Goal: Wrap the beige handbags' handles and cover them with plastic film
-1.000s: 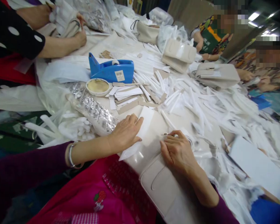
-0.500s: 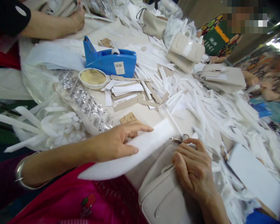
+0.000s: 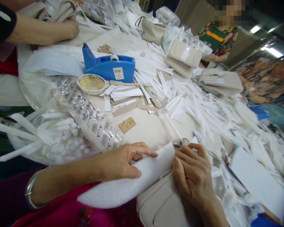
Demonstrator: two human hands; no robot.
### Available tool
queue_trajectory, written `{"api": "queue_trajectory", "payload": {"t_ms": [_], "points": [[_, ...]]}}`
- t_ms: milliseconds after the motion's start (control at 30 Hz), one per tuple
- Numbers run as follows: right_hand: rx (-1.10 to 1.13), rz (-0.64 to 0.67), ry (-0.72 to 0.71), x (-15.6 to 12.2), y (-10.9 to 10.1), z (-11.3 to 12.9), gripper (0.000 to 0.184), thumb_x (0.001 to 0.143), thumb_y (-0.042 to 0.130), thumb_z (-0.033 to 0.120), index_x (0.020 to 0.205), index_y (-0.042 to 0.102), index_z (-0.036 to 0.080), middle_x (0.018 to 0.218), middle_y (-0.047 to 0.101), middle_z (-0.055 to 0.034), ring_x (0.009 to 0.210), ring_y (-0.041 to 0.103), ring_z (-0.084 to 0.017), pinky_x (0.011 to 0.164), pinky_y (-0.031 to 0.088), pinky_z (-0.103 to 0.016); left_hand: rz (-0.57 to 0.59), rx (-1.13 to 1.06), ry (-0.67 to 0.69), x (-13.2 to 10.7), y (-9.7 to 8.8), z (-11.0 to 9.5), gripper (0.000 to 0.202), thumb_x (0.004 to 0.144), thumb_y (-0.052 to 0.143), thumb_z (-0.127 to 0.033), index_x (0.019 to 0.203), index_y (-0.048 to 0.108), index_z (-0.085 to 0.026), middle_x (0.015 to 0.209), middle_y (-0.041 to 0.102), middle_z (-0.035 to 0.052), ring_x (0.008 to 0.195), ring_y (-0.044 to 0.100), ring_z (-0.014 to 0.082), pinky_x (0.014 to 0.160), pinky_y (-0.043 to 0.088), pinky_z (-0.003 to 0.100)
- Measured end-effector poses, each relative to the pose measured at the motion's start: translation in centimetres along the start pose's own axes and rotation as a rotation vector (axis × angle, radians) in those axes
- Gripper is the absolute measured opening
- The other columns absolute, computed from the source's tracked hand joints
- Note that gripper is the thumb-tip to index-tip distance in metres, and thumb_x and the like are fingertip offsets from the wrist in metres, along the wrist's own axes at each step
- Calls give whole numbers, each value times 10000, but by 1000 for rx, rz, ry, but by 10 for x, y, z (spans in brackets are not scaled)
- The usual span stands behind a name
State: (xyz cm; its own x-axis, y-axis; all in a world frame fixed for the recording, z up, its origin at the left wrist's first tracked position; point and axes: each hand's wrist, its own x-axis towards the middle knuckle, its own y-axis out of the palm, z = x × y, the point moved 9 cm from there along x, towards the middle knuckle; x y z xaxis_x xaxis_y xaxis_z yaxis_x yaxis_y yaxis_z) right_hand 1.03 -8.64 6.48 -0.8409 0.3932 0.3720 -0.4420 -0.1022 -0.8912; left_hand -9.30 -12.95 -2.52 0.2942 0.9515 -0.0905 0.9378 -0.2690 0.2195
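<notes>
My left hand [image 3: 125, 160] holds a strip of white foam sheet [image 3: 113, 193] between thumb and fingers, its pointed end toward my lap. The sheet's far end lies against the top of a beige handbag [image 3: 164, 203] in front of me. My right hand [image 3: 195, 173] is closed on the bag's upper edge, beside a metal ring [image 3: 185, 142]. What its fingertips press is hidden behind the hand. A brown paper tag [image 3: 127, 125] lies on the table just beyond my left hand.
A blue tape dispenser [image 3: 110, 66] and a round lid-like dish [image 3: 91, 83] stand ahead. White foam rods fill a plastic bag [image 3: 61, 135] at left. More handbags [image 3: 220, 82] and white wrapping cover the far right. A co-worker's arm [image 3: 44, 30] reaches in at upper left.
My left hand has brought the foam sheet closer to the bag, its far end now against my right hand. The view has tilted slightly, and the brown tag shows fully.
</notes>
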Motion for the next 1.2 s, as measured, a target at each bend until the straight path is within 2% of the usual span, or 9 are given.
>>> {"api": "queue_trajectory", "payload": {"t_ms": [233,367,467,633,767,833,967,1100,1200], "points": [[0,10,-6,-2,2,-2,300,908,449,78,626,485,172,588,533,19,572,459,-105,856,383,-402,-19,-46,82,25,16,8,596,642,608,-41,1220,604,-184,1186,549,52,1133,538,196,1042,380,369],[6,5,-36,-1,6,-3,307,914,459,90,624,510,176,596,564,19,568,497,-101,919,389,-401,-58,-72,37,46,24,20,604,622,572,28,1206,595,-126,1174,562,72,984,596,170,941,454,333],[-36,66,-46,1,21,-5,362,941,431,121,596,524,180,566,555,25,520,470,-95,924,390,-386,-66,38,-3,53,23,28,546,656,564,43,1188,586,-78,1148,617,100,1022,605,202,927,480,327],[-147,187,-34,2,48,-11,447,964,402,175,527,496,181,498,508,28,482,455,-101,934,394,-380,74,526,68,9,9,9,384,886,451,-52,1228,599,-145,1284,625,98,1203,559,194,1085,392,345],[-165,184,-34,1,51,-13,455,966,405,185,516,476,184,495,510,28,493,463,-108,942,395,-379,174,767,226,-46,6,-6,648,821,344,99,1365,492,-220,1493,437,70,1374,402,166,1148,344,335],[-158,187,-37,2,52,-12,448,966,415,189,521,472,184,498,505,30,508,465,-111,947,393,-379,204,768,290,-58,10,-3,649,815,306,120,1348,504,-194,1509,409,90,1410,342,166,1165,333,350],[-106,202,-48,6,53,-10,415,961,445,188,547,471,183,531,489,26,576,482,-119,962,381,-379,148,678,387,-51,14,6,396,893,382,19,1187,605,-125,1355,568,153,1333,456,187,1129,385,340],[-16,166,-71,8,46,-6,292,940,511,199,650,490,179,634,500,13,631,472,-124,848,399,-350,29,641,335,-29,9,10,184,930,480,-116,1009,640,-161,1079,682,94,1067,616,180,962,470,292],[63,97,-106,7,36,-3,272,944,517,192,680,449,188,608,422,34,582,396,-115,723,378,-311,-57,627,274,-18,6,6,59,913,572,-204,915,616,-165,892,662,30,855,613,144,804,456,233]]}}
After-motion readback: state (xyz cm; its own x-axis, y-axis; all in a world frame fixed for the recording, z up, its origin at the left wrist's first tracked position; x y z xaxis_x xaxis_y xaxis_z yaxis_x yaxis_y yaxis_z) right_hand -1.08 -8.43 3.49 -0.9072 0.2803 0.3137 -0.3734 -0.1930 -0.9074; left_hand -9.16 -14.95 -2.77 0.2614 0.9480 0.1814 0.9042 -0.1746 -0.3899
